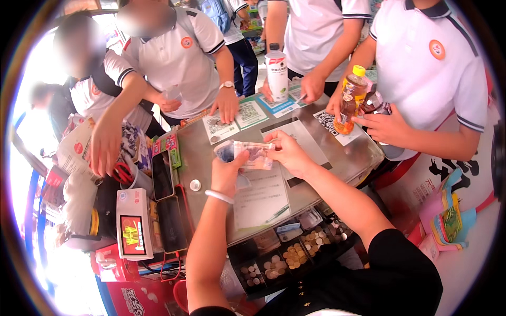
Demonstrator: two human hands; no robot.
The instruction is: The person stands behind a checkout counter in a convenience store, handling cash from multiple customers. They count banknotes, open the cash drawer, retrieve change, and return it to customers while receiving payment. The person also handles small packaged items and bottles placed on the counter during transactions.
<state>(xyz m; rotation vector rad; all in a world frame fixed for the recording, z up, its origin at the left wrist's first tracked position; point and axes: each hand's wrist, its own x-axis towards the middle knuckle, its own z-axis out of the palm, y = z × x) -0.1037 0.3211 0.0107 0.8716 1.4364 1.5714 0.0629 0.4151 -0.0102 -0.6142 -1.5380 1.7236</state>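
Observation:
Over the metal counter, my left hand [226, 173], with a white band at its wrist, grips a small bundle of banknotes [257, 156], the bluish ones at its left end. Fingers and thumb of my right hand [290, 154] pinch the pinkish note's right end. Beneath my hands lie a printed sheet [261, 197] and a pen [276, 213]. An open cash drawer [253, 290] with coins [294, 256] sorted in compartments and some notes stands below the counter's near edge.
Several people in white shirts stand across the counter [197, 170]. One person's hand holds a white-labelled bottle [276, 73], another's a yellow-capped bottle [350, 98]. Printed code cards [251, 113] lie at the far edge. Phones [163, 175], a payment device [134, 225] and red-handled scissors [123, 173] are at left.

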